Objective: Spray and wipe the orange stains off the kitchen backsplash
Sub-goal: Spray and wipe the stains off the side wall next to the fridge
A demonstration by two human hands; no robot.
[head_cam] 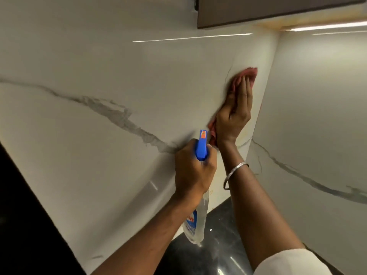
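Two hands work at the backsplash (pixel 139 80). At one o'clock, the right hand (pixel 235 114) presses a pink cloth (pixel 248 73) flat, fingers (pixel 245 86) straight, just beside the inside corner edge. The left hand (pixel 193 171), at centre, has fingers wrapped around a spray bottle (pixel 198 221). Faint orange stains (pixel 243 135) lie below the cloth. Bare wall spreads toward nine o'clock; dark tabletop (pixel 214 253) sits at six.
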